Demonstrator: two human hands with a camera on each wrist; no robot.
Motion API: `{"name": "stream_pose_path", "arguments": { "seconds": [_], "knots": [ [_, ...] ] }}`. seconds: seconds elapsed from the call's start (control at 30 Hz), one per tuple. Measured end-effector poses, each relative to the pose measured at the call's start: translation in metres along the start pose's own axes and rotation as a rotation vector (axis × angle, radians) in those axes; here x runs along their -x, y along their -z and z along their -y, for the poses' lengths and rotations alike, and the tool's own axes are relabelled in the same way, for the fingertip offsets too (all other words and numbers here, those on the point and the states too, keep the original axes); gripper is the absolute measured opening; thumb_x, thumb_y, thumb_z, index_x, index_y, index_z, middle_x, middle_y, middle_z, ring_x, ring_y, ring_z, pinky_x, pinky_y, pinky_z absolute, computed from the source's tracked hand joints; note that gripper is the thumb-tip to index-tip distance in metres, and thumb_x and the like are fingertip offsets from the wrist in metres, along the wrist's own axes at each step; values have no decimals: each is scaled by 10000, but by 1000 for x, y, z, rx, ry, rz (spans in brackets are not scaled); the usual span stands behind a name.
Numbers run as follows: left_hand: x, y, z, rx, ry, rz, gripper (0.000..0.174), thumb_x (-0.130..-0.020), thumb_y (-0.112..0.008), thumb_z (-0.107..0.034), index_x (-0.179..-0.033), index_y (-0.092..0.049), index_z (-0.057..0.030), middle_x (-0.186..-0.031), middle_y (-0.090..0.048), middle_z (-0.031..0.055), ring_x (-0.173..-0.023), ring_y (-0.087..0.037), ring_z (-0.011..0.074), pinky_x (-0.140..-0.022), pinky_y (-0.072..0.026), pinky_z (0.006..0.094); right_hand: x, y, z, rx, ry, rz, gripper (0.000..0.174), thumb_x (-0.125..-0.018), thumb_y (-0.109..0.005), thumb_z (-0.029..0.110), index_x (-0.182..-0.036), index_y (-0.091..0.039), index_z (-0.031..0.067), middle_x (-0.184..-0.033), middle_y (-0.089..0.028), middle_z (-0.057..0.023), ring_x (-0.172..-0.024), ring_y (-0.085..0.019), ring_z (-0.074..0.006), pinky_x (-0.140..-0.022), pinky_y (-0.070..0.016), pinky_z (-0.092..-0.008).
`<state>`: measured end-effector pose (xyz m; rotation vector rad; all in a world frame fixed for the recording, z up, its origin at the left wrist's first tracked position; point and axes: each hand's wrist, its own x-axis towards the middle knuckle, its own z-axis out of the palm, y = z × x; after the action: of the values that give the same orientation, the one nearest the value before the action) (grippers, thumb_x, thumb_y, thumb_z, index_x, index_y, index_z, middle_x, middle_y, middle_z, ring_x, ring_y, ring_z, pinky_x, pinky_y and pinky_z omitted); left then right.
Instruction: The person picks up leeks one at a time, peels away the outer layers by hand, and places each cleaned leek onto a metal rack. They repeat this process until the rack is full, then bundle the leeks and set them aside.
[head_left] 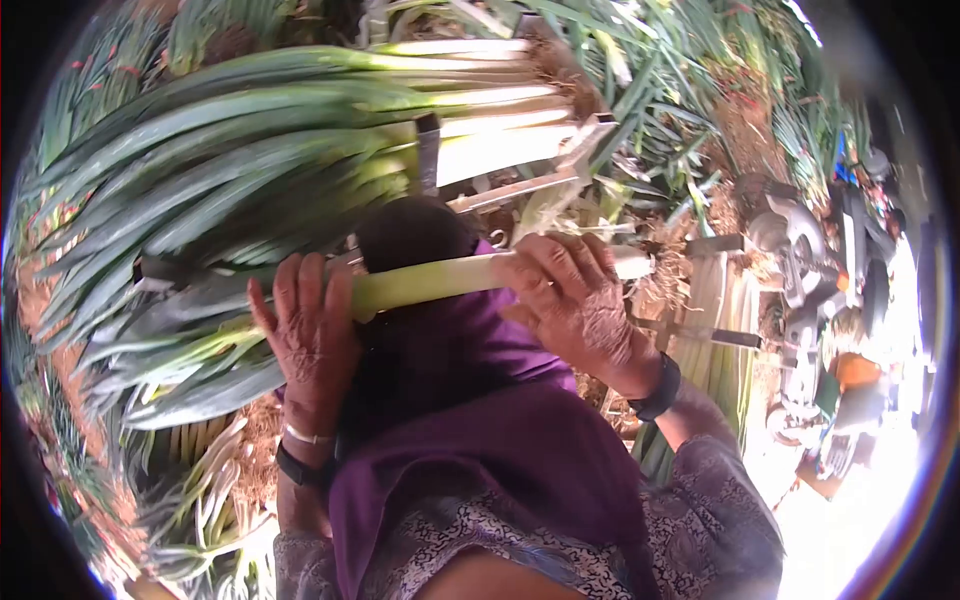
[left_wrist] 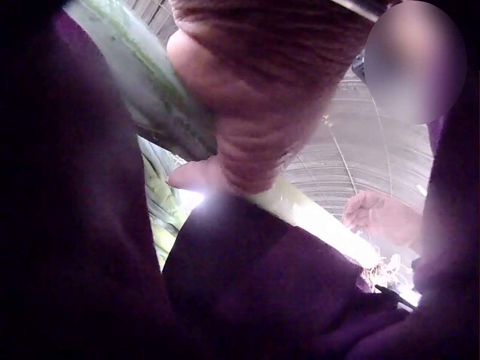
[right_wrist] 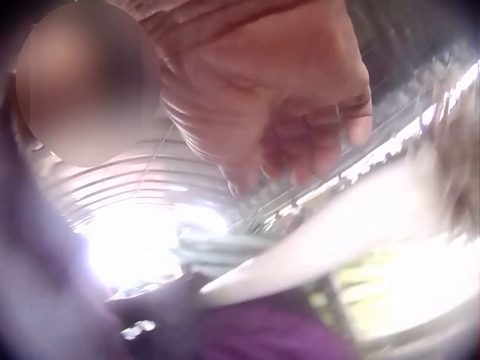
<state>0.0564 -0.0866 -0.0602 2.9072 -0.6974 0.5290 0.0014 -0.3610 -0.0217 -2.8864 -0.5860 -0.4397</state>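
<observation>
A single leek lies crosswise before the body, its green leaves to the left and its white, rooted end to the right. My left hand grips it where the stalk turns green; the left wrist view shows the thumb and palm around the leek. Over the white end is my right hand, fingers bent. In the right wrist view those loosely curled fingers hang apart from the leek, with nothing between them.
A big pile of leeks fills a rack with upright metal posts ahead. More leeks lie by metal bars at the right. Loose leaves litter the ground at lower left. Purple cloth covers the lap.
</observation>
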Motion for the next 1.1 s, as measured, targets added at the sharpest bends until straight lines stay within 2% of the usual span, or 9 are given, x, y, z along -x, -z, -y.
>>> {"name": "stream_pose_path", "arguments": {
  "seconds": [0.33,0.47,0.5,0.6,0.7,0.8,0.83,0.93,1.1],
  "knots": [
    [50,27,47,-152,272,81,817,-655,-774,-185,-1398,-434,-157,-1440,-404,73,-1349,-369,275,-1117,-113,581,-21,-16,1,100,53,-8,462,-762,-706,343,-1169,-581,163,-904,-537,-22,-797,-532,-233,-725,-414,-393],
    [68,45,39,35,173,-102,675,-652,-744,-82,-1291,-528,-93,-1322,-511,139,-1243,-478,323,-1066,-295,526,-24,-14,-5,77,54,68,452,-805,-661,394,-1178,-579,154,-910,-567,-43,-804,-564,-263,-708,-432,-409],
    [75,45,35,171,59,-184,611,-646,-726,-38,-1234,-560,-58,-1218,-566,167,-1142,-547,334,-991,-405,487,-28,-13,-6,77,65,71,437,-806,-655,415,-1150,-592,152,-875,-565,-35,-783,-572,-247,-697,-437,-397],
    [87,46,22,627,-176,133,479,-744,-705,-106,-1204,-585,-45,-1133,-579,157,-1046,-579,320,-948,-432,429,-39,-10,-15,-64,56,140,425,-835,-622,464,-1100,-618,132,-842,-609,-57,-755,-620,-260,-667,-470,-400],
    [70,33,11,1151,401,556,532,-794,-714,-139,-1280,-519,-39,-1208,-551,139,-1113,-546,294,-975,-415,371,-47,-7,-22,-284,47,220,434,-861,-604,484,-1073,-634,106,-846,-659,-107,-740,-659,-296,-657,-498,-418],
    [49,29,6,1934,731,357,660,-820,-726,-219,-1380,-417,-58,-1354,-478,163,-1275,-442,321,-1068,-348,442,-45,-6,-25,-392,29,320,481,-874,-577,524,-1063,-642,87,-833,-686,-128,-722,-671,-311,-656,-505,-419],
    [40,32,9,2045,648,314,739,-842,-713,-337,-1423,-345,-67,-1442,-400,142,-1354,-356,304,-1106,-295,445,-43,-6,-24,-401,23,354,491,-876,-570,534,-1062,-642,85,-824,-686,-127,-720,-671,-312,-656,-504,-420],
    [42,-8,12,2406,607,146,758,-823,-726,-382,-1418,-362,-84,-1449,-402,121,-1352,-364,298,-1110,-298,463,-39,-17,-28,-420,29,316,525,-877,-547,564,-1065,-642,83,-809,-686,-130,-714,-669,-314,-655,-498,-423],
    [47,-25,10,2463,678,113,730,-800,-751,-382,-1386,-408,-112,-1396,-449,101,-1309,-416,275,-1092,-332,461,-40,-15,-24,-299,63,227,455,-844,-614,510,-1079,-639,122,-816,-668,-92,-742,-660,-295,-663,-484,-424]
  ]
}}
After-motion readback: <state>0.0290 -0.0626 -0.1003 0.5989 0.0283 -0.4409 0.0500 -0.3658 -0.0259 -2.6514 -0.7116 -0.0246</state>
